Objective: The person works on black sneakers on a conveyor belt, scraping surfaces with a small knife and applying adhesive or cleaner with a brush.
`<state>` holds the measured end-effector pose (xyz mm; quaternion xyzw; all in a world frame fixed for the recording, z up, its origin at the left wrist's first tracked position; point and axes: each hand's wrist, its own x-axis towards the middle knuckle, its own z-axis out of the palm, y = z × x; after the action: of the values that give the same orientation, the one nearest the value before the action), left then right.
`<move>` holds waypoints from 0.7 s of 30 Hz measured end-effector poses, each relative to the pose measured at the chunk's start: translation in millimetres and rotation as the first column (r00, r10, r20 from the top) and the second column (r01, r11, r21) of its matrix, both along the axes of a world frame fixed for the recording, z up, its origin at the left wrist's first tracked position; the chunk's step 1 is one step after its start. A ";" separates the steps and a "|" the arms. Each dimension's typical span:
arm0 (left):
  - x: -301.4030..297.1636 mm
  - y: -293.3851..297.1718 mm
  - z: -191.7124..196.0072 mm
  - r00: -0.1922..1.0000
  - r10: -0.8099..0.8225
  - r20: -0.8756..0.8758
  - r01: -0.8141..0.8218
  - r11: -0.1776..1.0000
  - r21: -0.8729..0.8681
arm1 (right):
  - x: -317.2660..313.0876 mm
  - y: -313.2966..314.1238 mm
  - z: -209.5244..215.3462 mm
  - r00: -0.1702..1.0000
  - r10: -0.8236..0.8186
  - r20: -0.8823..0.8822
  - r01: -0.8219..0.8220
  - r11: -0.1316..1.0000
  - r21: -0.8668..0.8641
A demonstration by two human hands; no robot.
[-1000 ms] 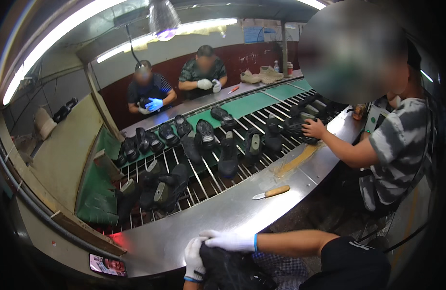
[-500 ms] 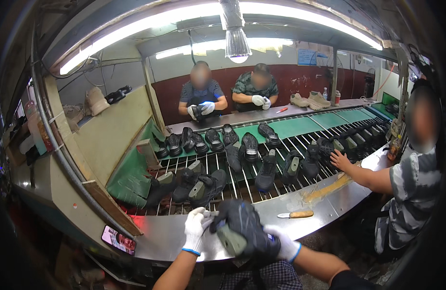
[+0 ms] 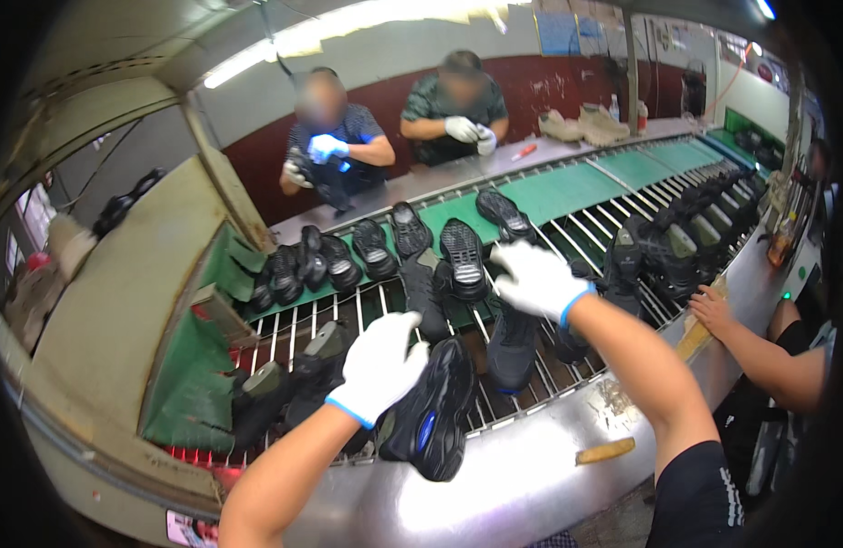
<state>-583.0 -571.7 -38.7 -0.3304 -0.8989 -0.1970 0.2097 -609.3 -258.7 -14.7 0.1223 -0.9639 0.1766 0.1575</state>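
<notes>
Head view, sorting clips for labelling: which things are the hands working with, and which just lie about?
In hand:
left hand on the black shoe
right hand over the shoes on the belt

Lying about:
wooden-handled tool on the steel ledge
tan shoes on the far counter

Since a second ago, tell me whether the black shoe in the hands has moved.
Yes. The black shoe has gone from the person's lap, below the steel ledge, forward onto the conveyor rollers, under the left hand.
</notes>
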 end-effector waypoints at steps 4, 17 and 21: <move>-109.9 86.1 -27.4 0.987 -0.160 0.014 0.159 0.960 -0.231 | -124.8 85.2 -61.0 0.957 -0.281 0.069 0.260 0.940 0.220; -211.2 173.0 -93.6 0.988 -0.051 0.149 0.121 0.851 -0.510 | -235.5 103.6 -150.2 0.992 -0.129 -0.008 0.121 0.901 0.416; -189.2 173.8 -74.9 0.986 0.011 0.169 0.020 0.983 -0.181 | -187.8 87.8 -79.1 0.995 -0.101 0.002 0.098 0.968 0.231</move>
<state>-772.3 -397.9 -113.5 -0.3324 -0.9269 -0.1419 0.1011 -797.1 -171.0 -93.8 0.0900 -0.9838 0.0565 0.1442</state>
